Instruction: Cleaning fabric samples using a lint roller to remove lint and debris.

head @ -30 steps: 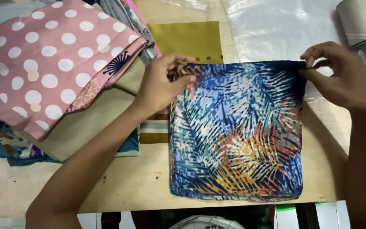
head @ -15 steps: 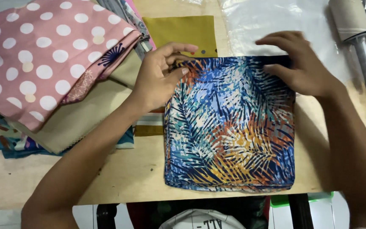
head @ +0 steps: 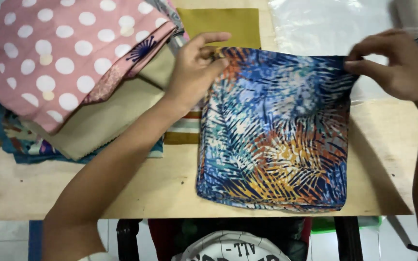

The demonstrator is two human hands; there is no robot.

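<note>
Your right hand (head: 402, 65) has moved since a moment ago. Then it lay flat on top of the leafy cloth (head: 276, 130). Now it has slid out to the top right corner, and it pinches that corner between thumb and fingers. Your left hand (head: 197, 67) has stayed at the top left corner. Its thumb and fingers are closed on the edge there, with the first finger sticking out straight.

The leafy cloth is folded into a neat square. It is blue with orange, yellow and white leaves. It lies flat on the wooden table (head: 136, 188), near the front edge, and its bottom edge almost reaches that edge. Both of your hands hold its top edge, one at each corner.

To your left is a pile of folded cloths. The pink cloth with white dots (head: 49, 58) lies on top. A plain tan cloth (head: 102, 121) sticks out under it. Blue patterned cloths peek out at the bottom of the pile.

Behind your left hand lies a mustard yellow cloth (head: 228, 24). A striped cloth (head: 185, 128) shows just under your left wrist, touching the leafy cloth. Behind your right hand lies a clear plastic bag (head: 325, 24), and the leafy cloth's top right corner rests on it.
</note>
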